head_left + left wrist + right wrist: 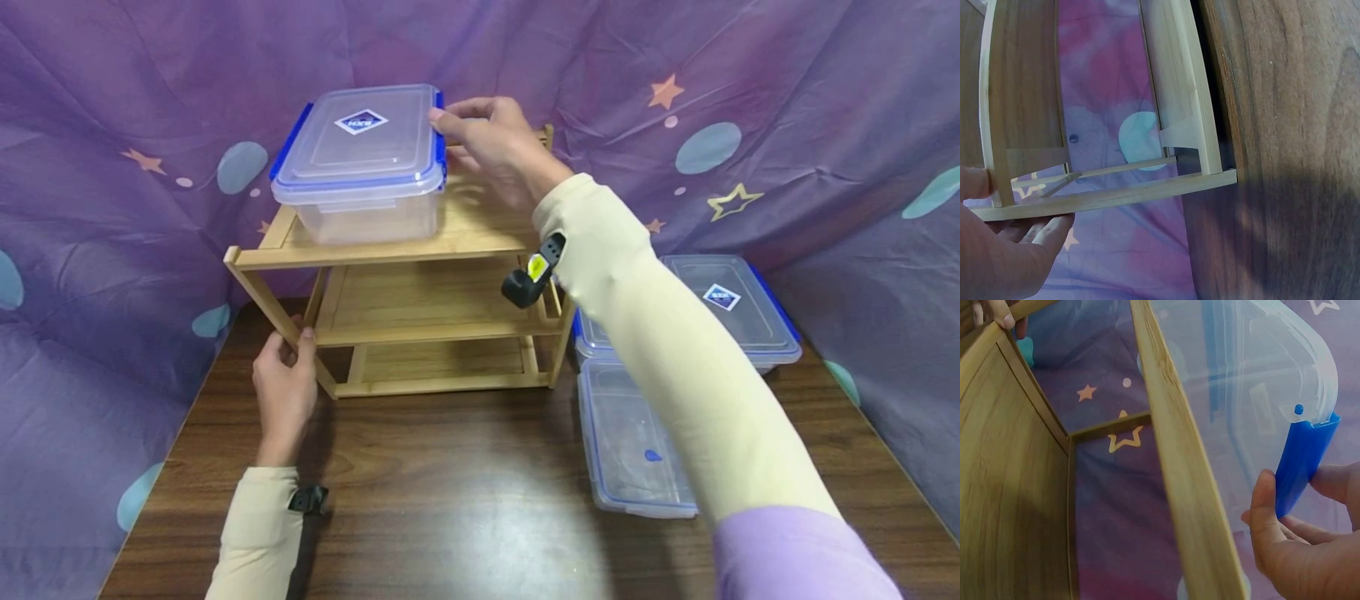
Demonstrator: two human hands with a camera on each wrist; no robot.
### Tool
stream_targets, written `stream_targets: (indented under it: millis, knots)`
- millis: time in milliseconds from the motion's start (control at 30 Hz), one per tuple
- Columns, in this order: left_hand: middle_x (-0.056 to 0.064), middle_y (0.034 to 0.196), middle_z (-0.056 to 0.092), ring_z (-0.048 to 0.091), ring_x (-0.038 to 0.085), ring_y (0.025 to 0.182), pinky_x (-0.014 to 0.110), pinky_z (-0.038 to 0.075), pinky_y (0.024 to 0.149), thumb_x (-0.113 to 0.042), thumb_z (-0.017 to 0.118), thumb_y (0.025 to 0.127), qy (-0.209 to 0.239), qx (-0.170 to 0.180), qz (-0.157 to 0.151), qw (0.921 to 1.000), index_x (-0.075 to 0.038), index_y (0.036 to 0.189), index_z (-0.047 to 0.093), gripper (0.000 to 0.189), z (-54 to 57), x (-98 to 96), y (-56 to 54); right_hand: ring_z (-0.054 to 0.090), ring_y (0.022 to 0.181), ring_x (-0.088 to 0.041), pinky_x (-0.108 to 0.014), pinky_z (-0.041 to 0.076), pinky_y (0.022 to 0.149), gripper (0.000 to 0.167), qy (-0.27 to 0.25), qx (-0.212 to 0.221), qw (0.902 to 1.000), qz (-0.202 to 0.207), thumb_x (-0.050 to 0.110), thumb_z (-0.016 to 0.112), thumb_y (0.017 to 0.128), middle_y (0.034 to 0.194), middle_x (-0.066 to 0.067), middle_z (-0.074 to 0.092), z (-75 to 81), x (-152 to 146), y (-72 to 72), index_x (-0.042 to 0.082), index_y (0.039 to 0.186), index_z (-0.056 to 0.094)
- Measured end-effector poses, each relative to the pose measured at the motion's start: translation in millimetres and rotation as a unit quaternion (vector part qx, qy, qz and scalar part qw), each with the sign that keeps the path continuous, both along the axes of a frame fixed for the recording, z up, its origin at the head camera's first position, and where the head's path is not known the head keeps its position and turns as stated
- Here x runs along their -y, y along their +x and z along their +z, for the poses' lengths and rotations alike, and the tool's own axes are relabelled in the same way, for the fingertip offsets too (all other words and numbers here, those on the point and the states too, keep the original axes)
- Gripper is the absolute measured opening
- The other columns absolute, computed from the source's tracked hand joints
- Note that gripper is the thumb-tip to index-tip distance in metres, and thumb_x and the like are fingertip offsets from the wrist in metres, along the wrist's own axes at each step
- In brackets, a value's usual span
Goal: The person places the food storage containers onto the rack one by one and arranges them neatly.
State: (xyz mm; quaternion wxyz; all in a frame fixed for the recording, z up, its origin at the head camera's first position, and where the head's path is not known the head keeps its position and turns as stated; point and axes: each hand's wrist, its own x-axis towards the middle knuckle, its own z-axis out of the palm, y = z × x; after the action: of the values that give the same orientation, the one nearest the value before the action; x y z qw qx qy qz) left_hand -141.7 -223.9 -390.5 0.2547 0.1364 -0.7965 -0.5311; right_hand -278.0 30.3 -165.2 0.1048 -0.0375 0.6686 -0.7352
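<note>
A clear plastic food container (356,154) with a blue-edged lid sits on the top tier of a three-tier wooden shelf (435,300), toward its left end. My right hand (498,150) holds the container's right side. Up close in the right wrist view, thumb and fingers pinch the blue side clip (1304,465). Low on the shelf's front left, my left hand (285,387) grips the slanted leg near the middle tier. In the left wrist view, the fingers of that hand (1007,256) wrap the wooden leg (1116,199) from one side, thumb opposite.
Right of the shelf, a lidded container (738,308) stands on the brown wooden table (450,492). Another lidded container (630,442) lies nearer, partly behind my right sleeve, and a further one shows between them. A purple patterned cloth (585,50) hangs close behind the shelf.
</note>
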Motion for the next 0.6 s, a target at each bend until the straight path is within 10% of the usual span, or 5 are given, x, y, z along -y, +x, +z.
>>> stream_targets:
  millis: [600]
  knots:
    - [0.020,0.129,0.065,0.062,0.024,0.115,0.036,0.052,0.097,-0.024,0.058,0.104,0.008,-0.003,-0.007,0.9999,-0.001,0.136,0.061,0.040,-0.9,-3.0,-1.9,0.063,0.113,-0.024,-0.025,0.053,0.093,0.053,0.006,-0.049,0.9975,0.050,0.017,0.066,0.100,0.135,-0.009,0.059,-7.7,-6,14.8,0.006,0.148,0.048]
